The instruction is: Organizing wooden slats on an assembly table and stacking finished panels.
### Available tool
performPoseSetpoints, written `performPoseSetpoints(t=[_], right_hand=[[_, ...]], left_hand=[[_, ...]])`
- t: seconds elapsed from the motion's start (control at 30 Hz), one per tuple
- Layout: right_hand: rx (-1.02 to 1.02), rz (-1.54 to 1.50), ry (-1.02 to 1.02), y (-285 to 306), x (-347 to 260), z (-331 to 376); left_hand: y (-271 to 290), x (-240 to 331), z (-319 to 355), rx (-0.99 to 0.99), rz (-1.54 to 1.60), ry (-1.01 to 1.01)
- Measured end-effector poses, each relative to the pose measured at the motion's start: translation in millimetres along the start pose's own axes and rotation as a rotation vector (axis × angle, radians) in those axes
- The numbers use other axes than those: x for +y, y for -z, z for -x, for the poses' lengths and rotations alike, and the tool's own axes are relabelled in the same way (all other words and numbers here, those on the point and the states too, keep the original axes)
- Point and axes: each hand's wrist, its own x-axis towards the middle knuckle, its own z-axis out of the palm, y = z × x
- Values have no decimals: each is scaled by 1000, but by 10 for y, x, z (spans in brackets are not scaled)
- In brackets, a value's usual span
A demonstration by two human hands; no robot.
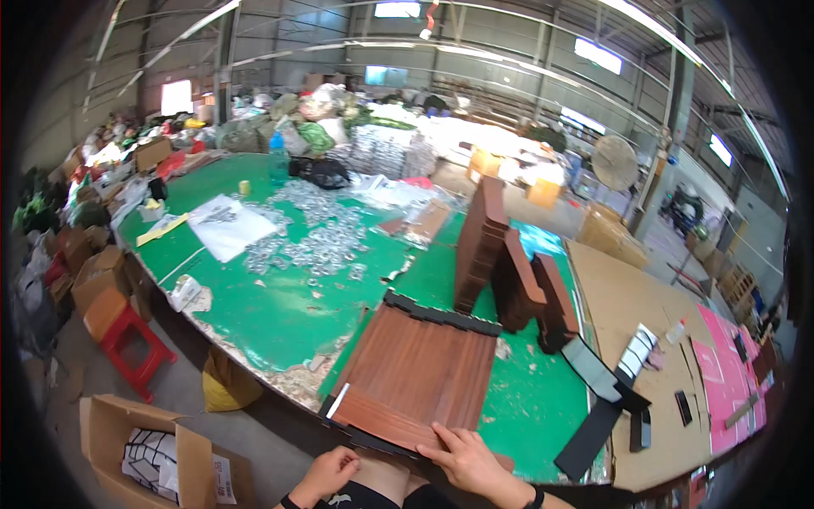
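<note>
A reddish-brown wood-grain panel (415, 360) with black edging at its far and near ends lies on the green tabletop in front of me. Its near end reaches the table's edge. My right hand (466, 458) rests on its near right part, fingers stretched out and spread. Just below the near edge, over my lap, my left hand (329, 475) is curled closed. Whatever its fingers might hold is hidden. A short white strip (338, 401) lies at the panel's left near corner. Beyond the panel stand three brown stacks of similar pieces, the tallest stack (481, 242) on the left.
Many small clear pieces (318, 242) are spread across the green table (271, 314), beside a white sheet (229, 227). Black strips (589, 441) and a bottle (676, 331) lie right, partly on cardboard (623, 297). An open carton (148, 450) and red stool (136, 343) stand left.
</note>
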Motion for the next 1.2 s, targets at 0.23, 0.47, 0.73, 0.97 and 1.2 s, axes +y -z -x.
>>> performPoseSetpoints(t=[0.23, 0.47, 0.73, 0.97, 1.2], right_hand=[[70, -147, -18, -262, 120, -77], [226, -175, -18, 4, 52, -110], [335, -147, 112, -135, -37, -132], [118, -52, -51, -360, -31, -107], [133, -59, -24, -339, 3, -89]], left_hand=[[64, -827, -182, 193, 255, -55], [165, -298, -193, 305, 298, -58], [360, -468, -175, 402, 196, -71], [299, -432, -167, 345, 302, 64], [197, -356, -162, 326, 298, 40]])
